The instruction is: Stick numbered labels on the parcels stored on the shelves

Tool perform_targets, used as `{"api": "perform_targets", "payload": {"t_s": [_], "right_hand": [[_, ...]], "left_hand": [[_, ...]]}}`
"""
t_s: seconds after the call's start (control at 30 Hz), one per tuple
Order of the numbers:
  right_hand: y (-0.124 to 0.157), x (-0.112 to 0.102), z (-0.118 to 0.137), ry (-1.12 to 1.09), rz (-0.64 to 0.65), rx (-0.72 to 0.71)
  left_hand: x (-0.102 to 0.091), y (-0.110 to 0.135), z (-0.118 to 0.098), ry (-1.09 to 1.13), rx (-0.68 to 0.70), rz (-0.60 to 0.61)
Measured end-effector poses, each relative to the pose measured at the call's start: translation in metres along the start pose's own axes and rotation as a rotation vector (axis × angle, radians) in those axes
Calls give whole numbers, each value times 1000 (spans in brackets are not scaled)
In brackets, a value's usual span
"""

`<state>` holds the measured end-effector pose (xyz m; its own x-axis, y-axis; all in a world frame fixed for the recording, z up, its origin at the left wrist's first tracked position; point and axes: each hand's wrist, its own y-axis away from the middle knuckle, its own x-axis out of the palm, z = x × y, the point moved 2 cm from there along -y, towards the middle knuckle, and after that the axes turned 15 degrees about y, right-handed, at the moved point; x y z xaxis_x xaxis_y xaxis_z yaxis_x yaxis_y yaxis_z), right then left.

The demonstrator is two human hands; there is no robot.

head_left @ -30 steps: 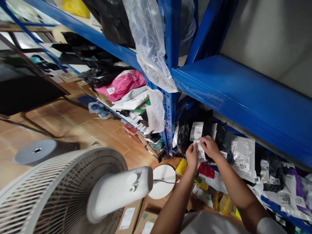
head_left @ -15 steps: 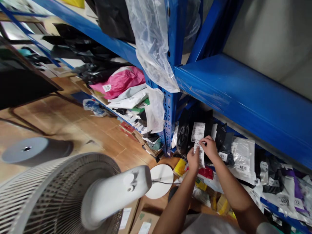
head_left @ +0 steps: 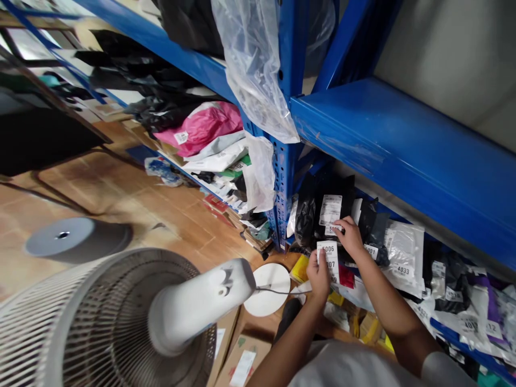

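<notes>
My left hand (head_left: pixel 318 273) pinches a white strip of numbered stickers (head_left: pixel 329 257) that reads 5006 and 5007. My right hand (head_left: pixel 350 236) presses a small white sticker (head_left: pixel 332 229) onto a black plastic parcel (head_left: pixel 322 215) that stands on the low blue shelf. That parcel also carries a larger white shipping label (head_left: pixel 330 209). Both hands are closed in a pinch.
A blue steel rack (head_left: pixel 382 140) holds several bagged parcels, some numbered, such as a clear bag marked 4033 (head_left: pixel 403 258). A white fan (head_left: pixel 121 317) stands close at the lower left. Cardboard boxes (head_left: pixel 242 360) lie on the tiled floor below, and a pink parcel (head_left: pixel 201 129) lies on the left shelf.
My left hand has drawn the sticker strip down and away from the parcel. My right hand has stayed on the parcel, holding one sticker against it.
</notes>
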<state>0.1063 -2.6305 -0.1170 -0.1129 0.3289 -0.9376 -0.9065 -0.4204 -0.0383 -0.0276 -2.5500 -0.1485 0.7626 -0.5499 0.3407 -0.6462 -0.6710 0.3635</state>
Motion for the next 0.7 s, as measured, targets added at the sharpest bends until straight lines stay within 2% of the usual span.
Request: {"api": "perform_targets", "payload": {"t_s": [0.1,0.17,0.27,0.33,0.37,0.43,0.57,0.63,0.7], "right_hand": [[3,-12,2,36,-21,38],[-1,-23,14,43,-68,-36],[-17,-32,51,26,-44,-418],[-29,-31,75,44,75,-659],[-35,-29,83,70,140,-719],[-46,-26,89,129,220,-703],[-53,-24,74,122,238,-424],[-51,-21,68,73,238,-324],[-49,-17,66,55,233,-283]], "left_hand": [[-7,-2,0,94,70,-5],[-12,-2,0,122,124,-39],[-17,-9,-5,158,203,-147],[-20,-22,-9,182,220,-224],[-20,-31,-11,191,200,-229],[-20,-50,-14,199,128,-173],[-16,-79,-13,221,-14,7],[-15,-84,-9,233,-54,35],[-13,-86,-7,237,-66,10]]}}
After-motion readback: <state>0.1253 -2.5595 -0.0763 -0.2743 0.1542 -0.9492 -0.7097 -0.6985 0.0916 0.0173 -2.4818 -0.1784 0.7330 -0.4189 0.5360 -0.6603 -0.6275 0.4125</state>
